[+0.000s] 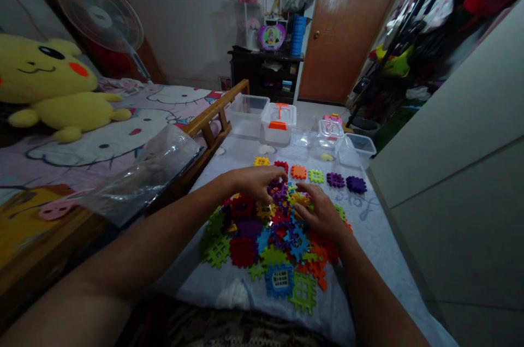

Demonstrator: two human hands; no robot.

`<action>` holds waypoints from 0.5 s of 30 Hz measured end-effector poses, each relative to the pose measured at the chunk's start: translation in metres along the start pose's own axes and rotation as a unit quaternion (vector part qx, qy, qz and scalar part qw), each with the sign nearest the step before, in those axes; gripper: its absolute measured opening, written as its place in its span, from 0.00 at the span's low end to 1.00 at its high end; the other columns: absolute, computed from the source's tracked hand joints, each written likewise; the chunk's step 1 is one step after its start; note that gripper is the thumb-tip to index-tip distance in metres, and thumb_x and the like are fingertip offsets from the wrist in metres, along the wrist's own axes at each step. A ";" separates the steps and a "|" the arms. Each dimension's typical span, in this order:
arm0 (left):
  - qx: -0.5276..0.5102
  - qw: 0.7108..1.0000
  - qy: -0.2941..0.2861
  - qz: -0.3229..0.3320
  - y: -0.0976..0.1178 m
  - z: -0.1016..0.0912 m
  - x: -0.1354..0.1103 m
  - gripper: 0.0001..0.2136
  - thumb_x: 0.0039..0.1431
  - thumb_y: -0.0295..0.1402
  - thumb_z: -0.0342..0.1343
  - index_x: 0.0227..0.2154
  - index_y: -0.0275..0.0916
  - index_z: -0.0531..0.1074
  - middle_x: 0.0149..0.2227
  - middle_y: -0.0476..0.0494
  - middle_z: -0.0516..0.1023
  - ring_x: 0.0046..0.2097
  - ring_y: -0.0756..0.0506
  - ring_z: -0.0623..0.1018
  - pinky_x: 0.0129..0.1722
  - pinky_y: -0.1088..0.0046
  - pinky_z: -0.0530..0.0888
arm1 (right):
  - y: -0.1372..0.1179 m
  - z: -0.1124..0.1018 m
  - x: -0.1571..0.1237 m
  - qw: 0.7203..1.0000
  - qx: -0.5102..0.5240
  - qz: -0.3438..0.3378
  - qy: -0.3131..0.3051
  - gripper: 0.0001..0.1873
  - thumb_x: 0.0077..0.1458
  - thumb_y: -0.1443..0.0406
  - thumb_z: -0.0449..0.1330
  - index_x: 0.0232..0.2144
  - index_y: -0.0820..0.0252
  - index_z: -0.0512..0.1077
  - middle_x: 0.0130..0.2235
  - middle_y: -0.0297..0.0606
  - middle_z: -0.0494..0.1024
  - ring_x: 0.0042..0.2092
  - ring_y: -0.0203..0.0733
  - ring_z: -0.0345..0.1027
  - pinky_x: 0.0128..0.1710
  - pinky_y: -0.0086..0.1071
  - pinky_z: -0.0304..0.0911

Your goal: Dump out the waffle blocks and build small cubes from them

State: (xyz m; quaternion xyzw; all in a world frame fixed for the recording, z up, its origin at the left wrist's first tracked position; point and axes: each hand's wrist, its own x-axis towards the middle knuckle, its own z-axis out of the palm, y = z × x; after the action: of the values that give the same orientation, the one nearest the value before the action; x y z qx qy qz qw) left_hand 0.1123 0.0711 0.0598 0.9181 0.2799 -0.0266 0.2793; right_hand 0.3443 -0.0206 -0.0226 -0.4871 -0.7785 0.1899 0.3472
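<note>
A mixed pile of plastic interlocking building blocks (249, 227) in red, blue, green, purple, orange and yellow lies on a cloth-covered table. My left hand (260, 180) hovers over the back of the pile, thumb and fingers apart above a purple block (278, 190). Facing it from the right, my right hand (321, 210) has its thumb and fingers spread around a yellow block (301, 198), with no firm grip visible. Behind the hands runs a row of square pieces, among them an orange one (298, 172), a light green one (316, 176) and a dark purple one (356, 184).
Clear plastic bins (248, 118) stand along the table's far end, one box (279, 123) with orange latches. A wooden rail (213, 112) borders the left side, with a bed and yellow plush toy (73, 90) beyond. A white cabinet (458, 172) stands right.
</note>
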 end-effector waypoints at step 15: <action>0.008 0.989 0.147 0.022 0.025 0.052 0.007 0.39 0.48 0.34 0.60 0.63 0.35 0.53 0.60 0.28 0.67 0.59 0.33 0.70 0.57 0.59 0.68 | 0.000 0.004 0.002 1.000 0.008 -0.006 -0.006 0.23 0.51 0.61 0.66 0.49 0.57 0.69 0.50 0.45 0.74 0.53 0.52 0.67 0.55 0.50 0.62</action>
State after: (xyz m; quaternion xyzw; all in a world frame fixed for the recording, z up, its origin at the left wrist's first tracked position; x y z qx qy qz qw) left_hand 0.1375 0.0300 0.0271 0.9203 0.2972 0.1130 0.2281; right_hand 0.3407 -0.0188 -0.0251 -0.4789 -0.7817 0.1968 0.3478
